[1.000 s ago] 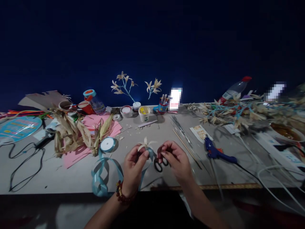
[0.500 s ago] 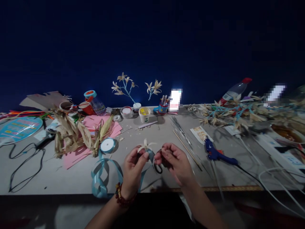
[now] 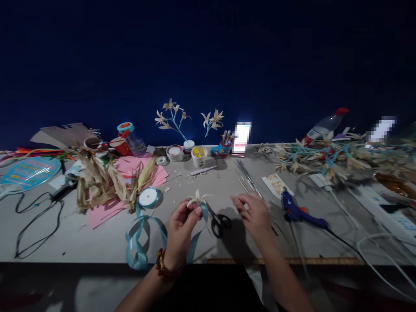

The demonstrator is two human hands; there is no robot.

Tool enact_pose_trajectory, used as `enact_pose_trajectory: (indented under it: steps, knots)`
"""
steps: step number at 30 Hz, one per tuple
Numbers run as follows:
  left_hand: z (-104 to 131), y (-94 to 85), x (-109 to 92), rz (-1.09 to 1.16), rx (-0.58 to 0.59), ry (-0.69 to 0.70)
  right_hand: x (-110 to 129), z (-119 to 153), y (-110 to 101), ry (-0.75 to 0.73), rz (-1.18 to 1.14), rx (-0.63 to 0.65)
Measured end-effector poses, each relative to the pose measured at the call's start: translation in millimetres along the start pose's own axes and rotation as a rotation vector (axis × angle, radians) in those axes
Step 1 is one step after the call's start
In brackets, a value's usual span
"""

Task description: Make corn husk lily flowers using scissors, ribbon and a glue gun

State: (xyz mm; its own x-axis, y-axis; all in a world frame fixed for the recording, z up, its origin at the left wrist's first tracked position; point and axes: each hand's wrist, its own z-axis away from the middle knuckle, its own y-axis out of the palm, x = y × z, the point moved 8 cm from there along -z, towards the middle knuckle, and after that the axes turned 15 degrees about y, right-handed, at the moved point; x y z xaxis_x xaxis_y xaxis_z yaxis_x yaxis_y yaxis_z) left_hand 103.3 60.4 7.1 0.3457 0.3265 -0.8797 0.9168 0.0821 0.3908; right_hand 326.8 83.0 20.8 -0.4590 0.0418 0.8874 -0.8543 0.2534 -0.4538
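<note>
Pinching a pale flower (image 3: 199, 197) between thumb and fingers, the left hand (image 3: 182, 223) is holding it above the table (image 3: 97, 245), petals fanning outward, with light blue ribbon (image 3: 204, 211) hanging just beside the base. The right hand (image 3: 256, 216) is hovering well apart with curled fingers; whether they are gripping anything, I cannot tell. Scissors (image 3: 221, 225) with black handles are lying between the hands. Likely the flower is weighing almost nothing, its thin petals risking creases or tears, the glossy ribbon being soft and slippery; the base, below the petals, is offering the safest hold.
</note>
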Motion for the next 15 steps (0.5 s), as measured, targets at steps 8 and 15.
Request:
enact_pose_trajectory:
  steps: [8,15]
  knots:
    - [-3,5.9,0,-0.059,0.017,0.029,65,47,6,-0.357,-0.026,0.004]
    - [-3,10.0,-2,-0.064,0.004,0.051,81,57,32,-0.325,-0.022,0.028]
